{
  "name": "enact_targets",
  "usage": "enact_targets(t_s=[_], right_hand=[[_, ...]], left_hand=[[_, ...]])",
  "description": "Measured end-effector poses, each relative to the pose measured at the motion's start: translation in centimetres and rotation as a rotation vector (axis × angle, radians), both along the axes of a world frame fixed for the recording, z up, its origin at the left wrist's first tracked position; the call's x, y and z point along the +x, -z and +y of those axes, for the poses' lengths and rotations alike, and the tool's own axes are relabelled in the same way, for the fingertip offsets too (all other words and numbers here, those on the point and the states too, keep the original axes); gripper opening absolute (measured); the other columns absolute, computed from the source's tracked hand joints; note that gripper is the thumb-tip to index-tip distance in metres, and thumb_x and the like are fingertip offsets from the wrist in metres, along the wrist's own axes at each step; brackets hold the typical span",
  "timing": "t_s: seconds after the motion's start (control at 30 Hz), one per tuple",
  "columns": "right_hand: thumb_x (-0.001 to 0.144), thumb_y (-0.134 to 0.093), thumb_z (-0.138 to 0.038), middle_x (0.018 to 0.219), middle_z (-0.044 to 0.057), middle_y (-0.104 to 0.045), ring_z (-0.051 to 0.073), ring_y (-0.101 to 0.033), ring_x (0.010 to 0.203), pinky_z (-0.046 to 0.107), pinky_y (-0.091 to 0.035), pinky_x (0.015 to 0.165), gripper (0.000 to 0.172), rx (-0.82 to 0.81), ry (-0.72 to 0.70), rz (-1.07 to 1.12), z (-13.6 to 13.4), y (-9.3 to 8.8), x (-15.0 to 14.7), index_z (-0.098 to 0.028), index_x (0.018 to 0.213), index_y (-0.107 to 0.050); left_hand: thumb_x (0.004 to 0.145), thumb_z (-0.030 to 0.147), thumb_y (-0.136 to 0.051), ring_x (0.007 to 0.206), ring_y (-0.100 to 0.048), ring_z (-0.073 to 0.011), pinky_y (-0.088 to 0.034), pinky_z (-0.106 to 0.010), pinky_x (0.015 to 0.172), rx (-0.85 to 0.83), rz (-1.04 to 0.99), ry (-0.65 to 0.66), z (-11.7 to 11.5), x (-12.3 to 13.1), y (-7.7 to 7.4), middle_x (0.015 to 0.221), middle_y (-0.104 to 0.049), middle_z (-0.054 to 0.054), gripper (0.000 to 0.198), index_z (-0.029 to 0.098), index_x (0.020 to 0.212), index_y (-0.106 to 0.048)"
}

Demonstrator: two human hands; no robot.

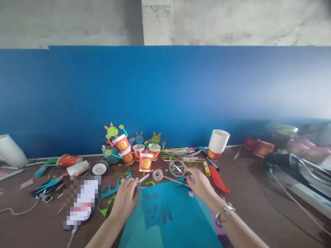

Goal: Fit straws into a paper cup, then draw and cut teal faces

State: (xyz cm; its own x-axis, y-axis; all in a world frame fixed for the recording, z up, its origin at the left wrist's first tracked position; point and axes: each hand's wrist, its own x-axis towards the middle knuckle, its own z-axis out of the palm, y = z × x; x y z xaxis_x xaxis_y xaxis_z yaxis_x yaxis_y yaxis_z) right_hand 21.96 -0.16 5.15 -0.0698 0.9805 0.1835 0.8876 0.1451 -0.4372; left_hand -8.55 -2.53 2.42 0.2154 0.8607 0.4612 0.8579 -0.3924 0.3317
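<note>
A blue sheet of paper (188, 220) lies in front of me, with a cat-like face (152, 213), two small circles and two pointed ears drawn on it. My left hand (126, 196) rests at its upper left edge, fingers bent downward; the fingertips are partly hidden. At the upper right corner, my right hand (200, 182) has thumb and forefinger curled beside a large clear tape roll (177, 168). Whatever lies between those fingers is too small to name. A smaller tape roll (157, 175) and a white stick-like piece (144, 178) lie between the hands.
Red-and-white paper cups (146, 162) with paper animal figures (112, 131) stand at the back. Colored pens (186, 151), a glue stick (207, 168) and a red object (218, 179) lie right. Paper scraps (106, 206) and a blurred-out device (82, 203) lie left. A cable (297, 203) crosses the right side.
</note>
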Motion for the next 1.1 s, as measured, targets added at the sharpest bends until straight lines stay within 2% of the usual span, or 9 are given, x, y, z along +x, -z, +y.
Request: enact_targets(t_s=[0.2,0.33,0.43,0.5,0.63,0.77,0.87,0.97,1.1], right_hand=[[0.070,-0.054,-0.011,0.113,0.013,-0.064,0.027,-0.057,0.106,0.033,-0.039,0.088,0.047,-0.123,-0.086,-0.192,1.8,-0.2,1.1,-0.015,0.116,-0.060],[0.066,-0.053,-0.006,0.110,0.014,-0.063,0.028,-0.057,0.104,0.033,-0.038,0.084,0.052,-0.142,-0.102,-0.257,2.1,-0.5,0.9,-0.016,0.118,-0.059],[0.067,-0.049,-0.003,0.110,0.013,-0.063,0.027,-0.060,0.098,0.033,-0.038,0.081,0.054,-0.139,-0.082,-0.275,2.2,-1.0,1.1,-0.018,0.119,-0.058],[0.068,-0.046,-0.001,0.112,0.012,-0.062,0.026,-0.061,0.095,0.033,-0.037,0.080,0.053,-0.128,-0.064,-0.271,2.2,-1.4,1.5,-0.020,0.116,-0.060],[0.068,-0.048,-0.003,0.111,0.007,-0.065,0.025,-0.059,0.100,0.031,-0.037,0.083,0.049,-0.110,-0.068,-0.219,2.4,-2.3,2.9,-0.024,0.110,-0.063],[0.066,-0.055,-0.010,0.099,0.008,-0.069,0.026,-0.062,0.091,0.031,-0.042,0.076,0.042,-0.125,-0.074,-0.137,2.4,-3.2,4.2,-0.021,0.105,-0.066],[0.065,-0.059,-0.016,0.093,0.007,-0.071,0.024,-0.064,0.084,0.029,-0.045,0.070,0.037,-0.135,-0.103,-0.053,1.9,-3.5,4.7,-0.019,0.102,-0.067],[0.070,-0.058,-0.021,0.091,0.005,-0.071,0.022,-0.064,0.082,0.028,-0.047,0.070,0.035,-0.099,-0.117,0.051,1.6,-3.7,5.0,-0.019,0.104,-0.066],[0.072,-0.061,-0.028,0.090,0.006,-0.070,0.023,-0.064,0.082,0.032,-0.049,0.073,0.037,0.128,-0.026,0.491,1.2,-5.3,5.7,-0.018,0.108,-0.064]], left_hand=[[0.077,0.031,-0.062,0.110,-0.055,-0.0299,-0.039,-0.044,0.097,-0.316,0.009,0.137,-0.1,2.7,-1.3,0.107,-0.064,-0.011,0.028,0.019,0.103,-0.061],[0.064,0.035,-0.074,0.116,-0.049,-0.0361,-0.033,-0.049,0.100,-0.417,0.038,0.104,0.7,3.6,-1.2,0.114,-0.058,-0.016,0.046,0.016,0.104,-0.060],[0.051,0.029,-0.080,0.125,-0.038,-0.0418,-0.031,-0.051,0.099,-0.511,-0.077,0.047,1.4,4.0,-1.2,0.122,-0.053,-0.019,0.063,0.015,0.108,-0.056],[0.046,0.023,-0.080,0.123,-0.040,-0.0426,-0.033,-0.049,0.096,-0.571,-0.168,0.039,1.7,4.2,-1.4,0.119,-0.054,-0.018,0.067,0.016,0.108,-0.055],[0.049,0.022,-0.076,0.085,-0.061,-0.0318,-0.044,-0.036,0.073,-0.716,-0.272,0.106,2.3,4.5,-2.0,0.075,-0.061,-0.003,0.040,0.017,0.086,-0.062],[0.054,0.030,-0.072,0.050,-0.052,-0.0145,-0.035,-0.023,0.047,-0.925,-0.431,0.188,3.2,4.6,-2.6,0.051,-0.048,0.006,0.020,0.018,0.065,-0.059],[0.059,0.039,-0.067,0.035,-0.041,-0.0085,-0.028,-0.019,0.036,-1.112,-0.599,0.215,3.5,4.7,-3.1,0.045,-0.044,0.008,0.025,0.018,0.067,-0.057],[0.060,0.042,-0.065,0.038,-0.045,-0.0065,-0.034,-0.017,0.037,-1.227,-0.785,0.250,3.1,4.9,-3.6,0.054,-0.052,0.006,0.031,0.017,0.077,-0.059],[0.061,0.039,-0.068,0.037,-0.044,-0.0044,-0.035,-0.015,0.036,-1.297,-0.899,0.316,2.0,4.5,-4.0,0.054,-0.055,0.002,0.029,0.012,0.072,-0.064]])
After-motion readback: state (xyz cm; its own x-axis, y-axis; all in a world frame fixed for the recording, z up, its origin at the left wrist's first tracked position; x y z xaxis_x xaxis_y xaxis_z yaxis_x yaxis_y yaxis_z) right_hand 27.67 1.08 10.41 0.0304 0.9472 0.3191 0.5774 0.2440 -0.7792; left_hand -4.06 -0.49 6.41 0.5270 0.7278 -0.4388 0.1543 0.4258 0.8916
